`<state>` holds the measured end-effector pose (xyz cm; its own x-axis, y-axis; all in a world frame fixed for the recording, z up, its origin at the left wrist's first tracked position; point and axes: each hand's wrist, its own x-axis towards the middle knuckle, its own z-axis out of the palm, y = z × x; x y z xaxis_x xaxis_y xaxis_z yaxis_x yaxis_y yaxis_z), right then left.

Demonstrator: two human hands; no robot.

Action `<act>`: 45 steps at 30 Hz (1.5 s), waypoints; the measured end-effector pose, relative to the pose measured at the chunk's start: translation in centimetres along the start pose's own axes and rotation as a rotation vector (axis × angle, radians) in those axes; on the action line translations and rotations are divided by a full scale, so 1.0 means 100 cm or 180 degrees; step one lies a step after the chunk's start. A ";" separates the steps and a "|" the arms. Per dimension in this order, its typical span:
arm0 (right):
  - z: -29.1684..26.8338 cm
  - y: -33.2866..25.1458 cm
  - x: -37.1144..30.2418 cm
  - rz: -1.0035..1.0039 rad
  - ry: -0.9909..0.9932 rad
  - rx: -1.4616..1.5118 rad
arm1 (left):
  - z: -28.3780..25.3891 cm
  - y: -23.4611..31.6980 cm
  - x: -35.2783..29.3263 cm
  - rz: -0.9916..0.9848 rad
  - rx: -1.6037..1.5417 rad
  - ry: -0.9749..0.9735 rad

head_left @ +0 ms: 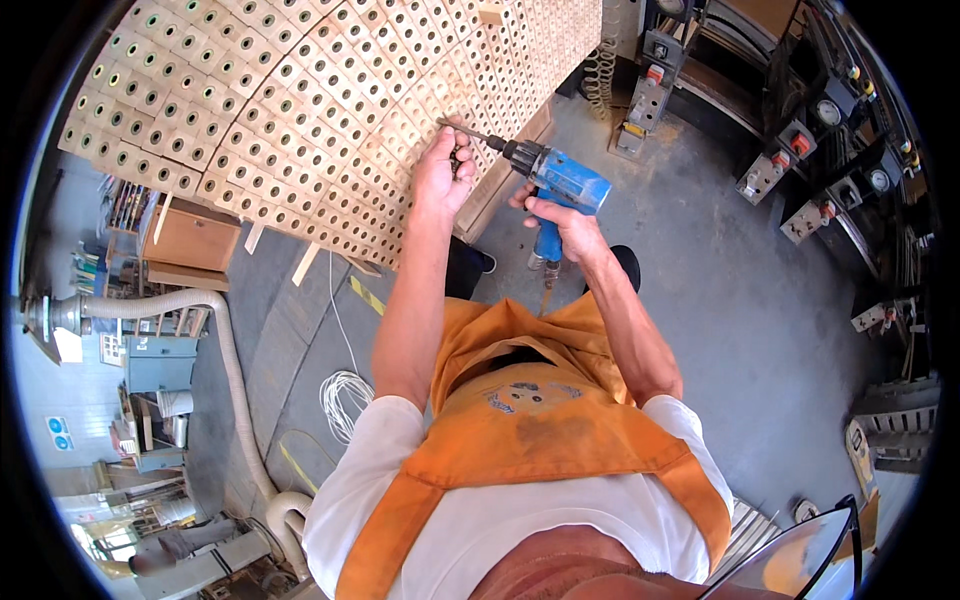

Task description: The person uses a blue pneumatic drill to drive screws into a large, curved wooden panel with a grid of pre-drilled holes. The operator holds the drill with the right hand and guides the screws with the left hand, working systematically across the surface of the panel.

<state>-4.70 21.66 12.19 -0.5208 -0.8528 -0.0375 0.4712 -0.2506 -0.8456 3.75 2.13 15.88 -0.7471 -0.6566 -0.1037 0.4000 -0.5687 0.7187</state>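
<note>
My right hand (568, 226) is wrapped round the handle of a blue pneumatic drill (572, 182), with a metal coupling at the handle's foot. Its long thin bit (468, 130) points left toward rows of pale wooden blocks (330, 110). Many block holes have dark metal rings in them; those near the bit look bare. My left hand (445, 172) is closed beside the bit's tip, thumb and forefinger up against it. Small dark metal pieces show between its curled fingers; their exact kind is too small to make out.
Wooden strips (306, 264) jut from the near edge of the blocks. A coiled white cable (346, 405) lies on the grey floor, beside a ribbed hose (236, 385). Machinery with clamps (790, 165) lines the right side. A yellowish coiled air hose (600, 80) hangs beyond the blocks.
</note>
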 end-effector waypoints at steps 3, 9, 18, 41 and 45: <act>0.002 -0.006 0.002 0.0070 0.0014 -0.0091 | -0.011 -0.004 -0.002 -0.0064 -0.0241 -0.0063; 0.005 -0.010 0.006 -0.0078 -0.0033 -0.0365 | -0.034 -0.026 -0.019 -0.0490 0.0067 -0.0077; 0.008 -0.012 0.009 -0.0225 -0.0034 -0.0847 | -0.069 -0.057 -0.069 -0.1288 0.0218 0.0394; -0.044 -0.030 -0.036 0.0135 -0.0472 -0.0392 | -0.002 0.018 -0.038 -0.0379 0.0906 -0.0504; -0.034 -0.028 -0.035 -0.0021 -0.0277 -0.0692 | 0.015 0.019 -0.027 -0.0404 0.1389 -0.0041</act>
<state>-6.63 26.91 12.86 -0.4557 -0.8901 0.0064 0.2988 -0.1598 -0.9409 5.74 3.59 18.54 -0.7834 -0.5873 -0.2032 0.0457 -0.3806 0.9236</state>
